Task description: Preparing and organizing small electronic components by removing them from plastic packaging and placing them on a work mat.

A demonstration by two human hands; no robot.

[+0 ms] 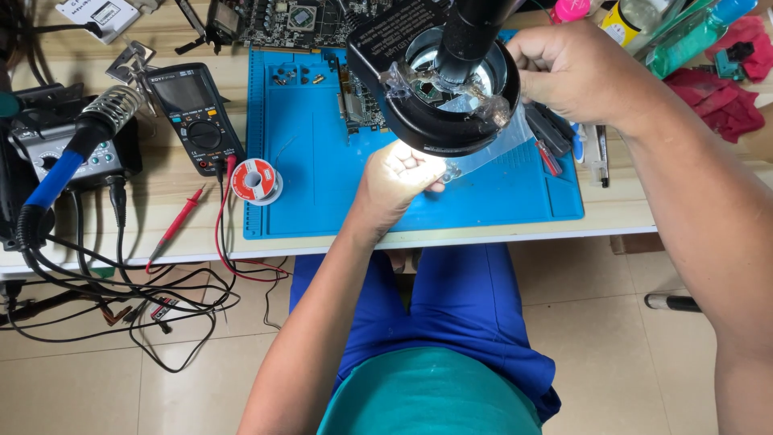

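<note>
My right hand (576, 72) grips the rim of a black round magnifier lamp (447, 89) that hangs over the blue work mat (306, 153). Under the lamp's bright light, my left hand (396, 179) rests closed on the mat, touching a clear plastic sheet (499, 145); whether it holds something small I cannot tell. A circuit board (358, 105) lies on the mat, mostly hidden by the lamp.
Left of the mat stand a black multimeter (195, 113) with red probe leads, a solder spool (255, 180) and a soldering station (68, 153) with a blue-handled iron. Red cloths (721, 93) and bottles (684, 32) lie at the right. Cables hang off the table's front edge.
</note>
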